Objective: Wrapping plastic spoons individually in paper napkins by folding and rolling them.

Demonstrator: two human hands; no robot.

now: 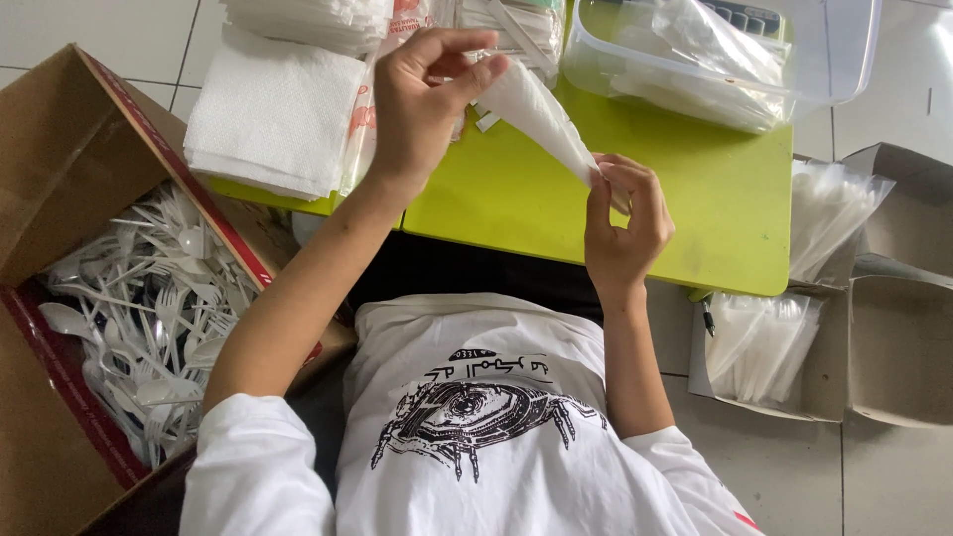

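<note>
Over a lime-green table (516,203), my two hands hold a narrow clear plastic packet (541,114) that looks to have white cutlery and a napkin inside. My left hand (422,94) pinches its upper end near the table's far side. My right hand (625,218) pinches its lower end near the table's front edge. The packet runs slantwise between them, lifted off the table.
A cardboard box (60,179) full of white plastic forks and spoons (149,318) sits at my left. White napkin stacks (268,119) lie on the table's left. A clear plastic tub (834,60) stands at the back right. Cardboard boxes with several finished packets (764,342) are at my right.
</note>
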